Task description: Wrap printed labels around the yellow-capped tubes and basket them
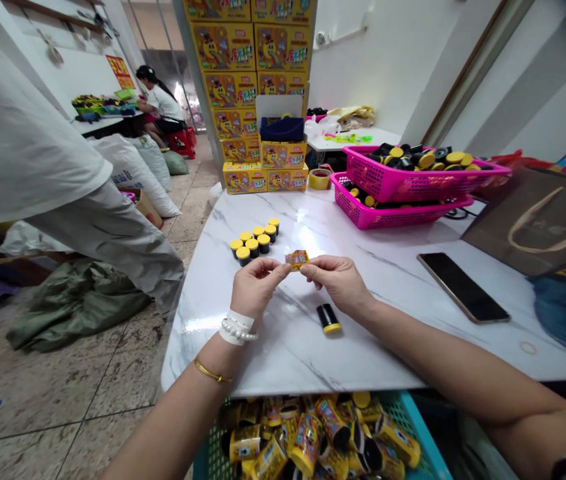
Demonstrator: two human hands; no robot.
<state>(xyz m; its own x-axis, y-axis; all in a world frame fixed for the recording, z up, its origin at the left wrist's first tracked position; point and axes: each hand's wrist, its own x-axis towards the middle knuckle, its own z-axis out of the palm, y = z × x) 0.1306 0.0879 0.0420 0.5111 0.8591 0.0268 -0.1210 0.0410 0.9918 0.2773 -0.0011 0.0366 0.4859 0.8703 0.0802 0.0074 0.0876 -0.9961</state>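
Between my two hands, above the marble-patterned table, is a small yellow printed wrapper label. My left hand pinches its left end between thumb and finger. At the right end, my right hand holds it in the same kind of pinch. Just below my right hand lies a black cup with a yellow lid, on its side and touched by neither hand. Beyond my left hand stand several upright black cups with yellow lids, grouped close together.
Two stacked pink baskets of black and yellow cups stand at the back right. A phone and a paper bag lie to the right. Below the table edge, a teal basket holds labelled cups. A person stands left; yellow boxes rise behind.
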